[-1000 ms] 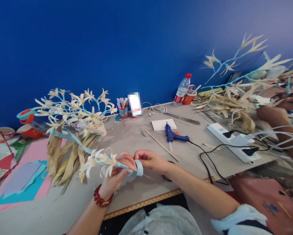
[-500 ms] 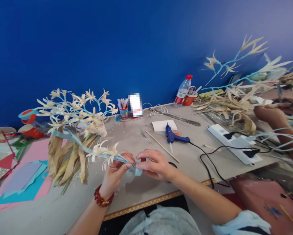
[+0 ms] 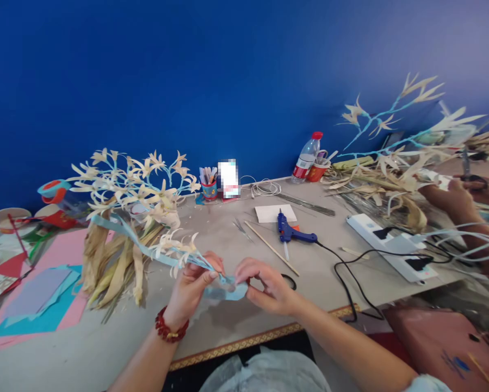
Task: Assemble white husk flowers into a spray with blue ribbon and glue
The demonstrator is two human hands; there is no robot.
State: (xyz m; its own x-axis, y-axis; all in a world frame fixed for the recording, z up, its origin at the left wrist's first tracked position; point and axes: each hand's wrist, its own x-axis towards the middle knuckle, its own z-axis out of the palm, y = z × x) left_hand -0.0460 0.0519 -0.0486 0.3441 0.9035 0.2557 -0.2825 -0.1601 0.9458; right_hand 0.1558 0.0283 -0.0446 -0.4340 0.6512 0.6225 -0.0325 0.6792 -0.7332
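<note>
My left hand, with a red bead bracelet at the wrist, pinches a blue-wrapped stem bearing cream husk flowers. The stem points up and to the left. From its near end hangs a light blue strip, thin and partly see-through. Thumb and fingers of my right hand close on the strip's right end, a short way from the left hand. Further left, a bunch of similar cream flowers on blue stems stands above dry husks.
A blue glue gun lies beside a thin stick and a white card. Its cord runs near a white power strip. Coloured paper is at left. Another person's hands hold scissors at right, near a bottle.
My right hand has moved right, away from the left, and the blue strip now stretches between them. My left hand keeps its pinch on the stem. The view has shifted slightly.
</note>
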